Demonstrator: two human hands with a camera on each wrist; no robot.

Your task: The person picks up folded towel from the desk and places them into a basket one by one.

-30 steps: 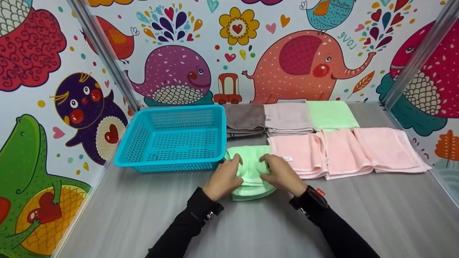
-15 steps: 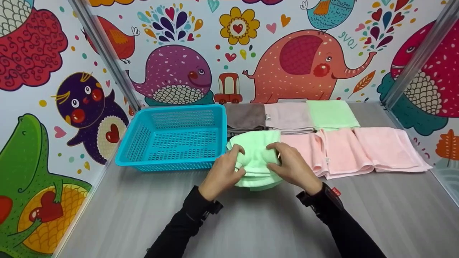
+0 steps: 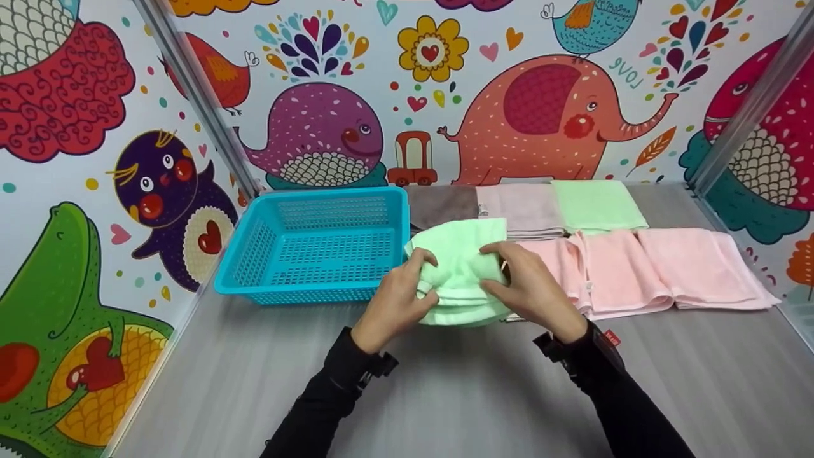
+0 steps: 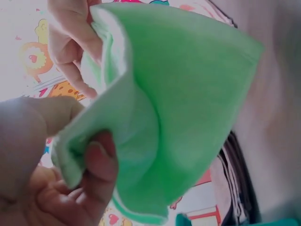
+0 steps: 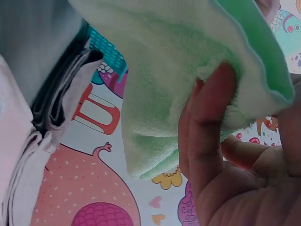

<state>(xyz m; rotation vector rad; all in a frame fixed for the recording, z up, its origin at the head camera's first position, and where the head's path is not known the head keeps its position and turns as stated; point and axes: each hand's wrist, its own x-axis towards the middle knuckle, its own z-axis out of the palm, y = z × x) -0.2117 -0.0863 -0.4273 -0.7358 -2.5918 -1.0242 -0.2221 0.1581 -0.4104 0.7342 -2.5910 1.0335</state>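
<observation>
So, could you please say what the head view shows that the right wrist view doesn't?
Only the head view shows the folded green towel at the back and the inside of the blue basket. Only the right wrist view shows what seems the underside of the held green towel, with fingertips against it. Both show that towel, the right hand, the basket's edge and the printed elephant.

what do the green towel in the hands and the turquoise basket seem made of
Held green towel: matte, terry-like cloth, judging by the fuzzy pile in the right wrist view; cotton or microfiber, can't tell.
Turquoise basket: likely molded plastic, smooth, given its uniform colour and regular perforations.
</observation>
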